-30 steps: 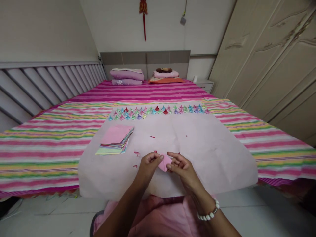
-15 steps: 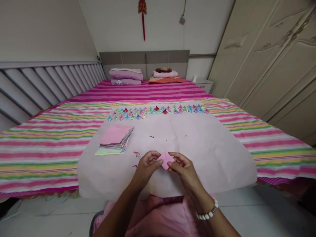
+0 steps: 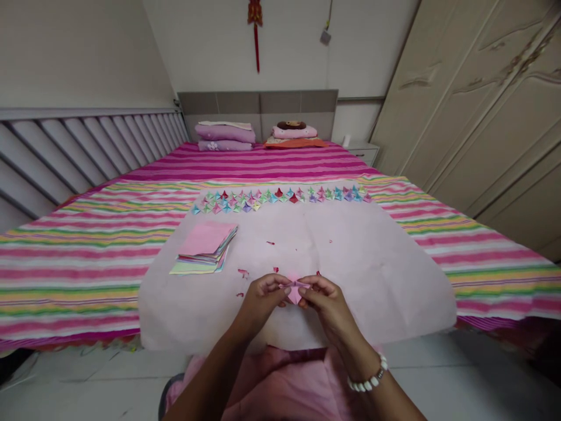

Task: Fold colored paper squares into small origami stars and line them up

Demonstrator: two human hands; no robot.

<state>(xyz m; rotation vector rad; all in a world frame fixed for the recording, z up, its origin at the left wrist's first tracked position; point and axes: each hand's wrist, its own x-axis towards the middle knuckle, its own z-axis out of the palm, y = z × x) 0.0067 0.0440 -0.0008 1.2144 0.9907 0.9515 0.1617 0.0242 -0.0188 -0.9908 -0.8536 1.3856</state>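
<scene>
Clock centred on the hands, 12 pointing away from the person. Nearest: the right wrist wears a bracelet (image 3: 369,383), toward 5 o'clock. The left hand (image 3: 264,293) and right hand (image 3: 325,296) both pinch a pink folded paper (image 3: 295,293), thumbs on the near face, fingers behind. Paper sits directly between them, gripped at its 9 and 3 o'clock corners; neither hand is clearly nearer. Visible long axis appears to run 9 to 3, with a point toward 6 o'clock; rear layers partly hidden by fingers.

Beneath: a large pale sheet (image 3: 381,292) on the striped bedspread (image 3: 65,257). Red scraps (image 3: 243,273) scatter from 9 to 1 o'clock. At 10 o'clock, a paper stack (image 3: 207,240), pink uppermost. Farther, 11 to 1: rows of small folded pieces (image 3: 279,193), mixed colours.

Containers: nightstand (image 3: 368,153) at 1 o'clock, wardrobe (image 3: 464,123) at 2; both appear closed, contents not visible.
</scene>
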